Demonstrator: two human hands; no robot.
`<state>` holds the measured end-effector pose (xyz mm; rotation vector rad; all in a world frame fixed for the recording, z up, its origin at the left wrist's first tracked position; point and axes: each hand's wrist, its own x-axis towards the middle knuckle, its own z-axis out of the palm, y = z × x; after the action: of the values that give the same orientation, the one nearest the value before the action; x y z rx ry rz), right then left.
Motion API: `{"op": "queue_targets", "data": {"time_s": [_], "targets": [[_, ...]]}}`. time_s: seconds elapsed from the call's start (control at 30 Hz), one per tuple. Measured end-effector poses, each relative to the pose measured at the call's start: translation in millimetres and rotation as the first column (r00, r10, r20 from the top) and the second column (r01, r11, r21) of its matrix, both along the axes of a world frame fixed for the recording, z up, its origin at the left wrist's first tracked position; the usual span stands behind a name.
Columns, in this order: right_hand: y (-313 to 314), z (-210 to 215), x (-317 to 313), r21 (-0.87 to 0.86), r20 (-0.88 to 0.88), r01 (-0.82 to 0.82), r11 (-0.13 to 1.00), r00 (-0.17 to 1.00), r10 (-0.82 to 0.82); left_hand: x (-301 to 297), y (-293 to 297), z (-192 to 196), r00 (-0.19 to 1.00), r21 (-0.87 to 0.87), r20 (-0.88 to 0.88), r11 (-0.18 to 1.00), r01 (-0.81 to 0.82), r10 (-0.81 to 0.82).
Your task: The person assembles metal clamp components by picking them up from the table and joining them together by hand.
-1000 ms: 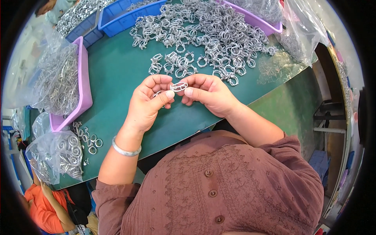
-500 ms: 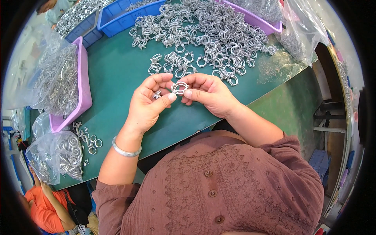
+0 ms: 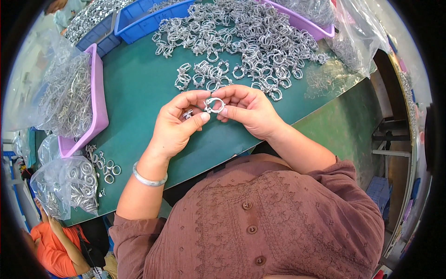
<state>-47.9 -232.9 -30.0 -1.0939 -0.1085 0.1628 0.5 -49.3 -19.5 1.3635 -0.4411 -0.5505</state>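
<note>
A silver ring-shaped metal piece [image 3: 214, 105] is pinched between the fingertips of both my hands above the green table. My left hand [image 3: 173, 128] grips its left side with thumb and forefinger. My right hand [image 3: 247, 110] has its thumb and bent fingers on the right side. A small shiny silver item [image 3: 187, 114] shows at the curled fingers of my left hand; whether it is worn or held I cannot make out. Just beyond my hands lies a small group of similar ring pieces [image 3: 211, 76], in front of a large heap of them [image 3: 274, 42].
A purple bin [image 3: 100, 107] of wire-like metal parts stands at left, with a clear bag [image 3: 83, 181] of spiral pieces and loose rings [image 3: 109, 172] nearer. Blue bins [image 3: 139, 23] and another purple bin [image 3: 320, 31] line the far side. A person in orange [image 3: 55, 249] sits lower left.
The ring piece has turned a little, so its round opening faces up more. Both hands shift only slightly; my left forefinger has moved closer to the right hand's fingers.
</note>
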Motion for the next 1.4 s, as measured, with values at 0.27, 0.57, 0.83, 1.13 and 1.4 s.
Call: {"op": "queue_targets", "data": {"time_s": [0.27,0.57,0.83,1.13,1.4], "targets": [[4,1,-1,-0.042,0.065,0.041,0.998,0.997,-0.038,-2,-2,5,0.998,-0.015,-0.064,1.0,0.016,-0.017],[6,-9,1,-0.119,0.155,0.011,0.993,0.988,0.008,-8,-5,1,0.903,0.073,0.42,0.988,-0.133,0.09],[7,-5,1,-0.179,0.126,-0.011,0.984,0.991,0.034,-8,-5,2,0.864,0.101,0.496,0.981,-0.164,0.094],[-7,7,17,-0.702,0.48,0.446,0.555,0.872,-0.093,2,0,4,0.979,0.008,-0.184,0.996,-0.091,0.091],[-21,11,52,-0.755,0.646,0.653,0.054,0.728,0.229,7,5,3,0.942,-0.256,-0.332,0.966,-0.042,-0.047]]}}
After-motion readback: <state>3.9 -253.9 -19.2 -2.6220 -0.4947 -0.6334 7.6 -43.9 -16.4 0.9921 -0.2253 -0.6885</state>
